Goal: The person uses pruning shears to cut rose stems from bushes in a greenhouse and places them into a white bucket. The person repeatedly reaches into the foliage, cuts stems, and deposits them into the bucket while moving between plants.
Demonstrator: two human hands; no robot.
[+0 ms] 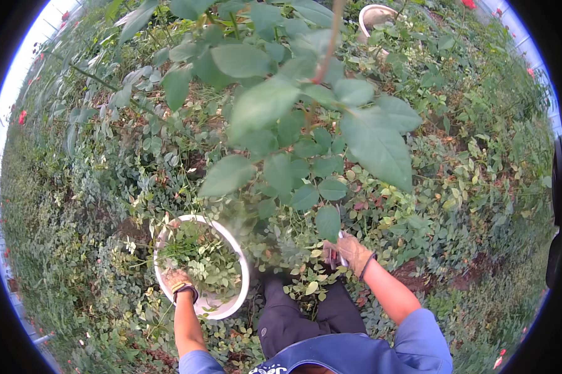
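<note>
My left hand (177, 279), in a tan work glove, is at the left side of a white plastic bucket (244, 276), at or just inside its rim. Whether its fingers grip the rim or the stems is hard to tell. Leafy green cuttings (206, 266) lie in the bucket, and some stems stick out past its left rim. Also gloved, my right hand (350, 252) is shut on pruning shears (343, 261), low among the leaves before my right leg. Leaves partly cover the blades.
A tall rose stem (328, 46) with large leaves (379, 145) rises close to the camera, across the upper middle. Dense rose bushes (122, 187) surround my legs (285, 313). Farther off at the upper right stands another white bucket (364, 21). Red blooms (22, 117) dot the edges.
</note>
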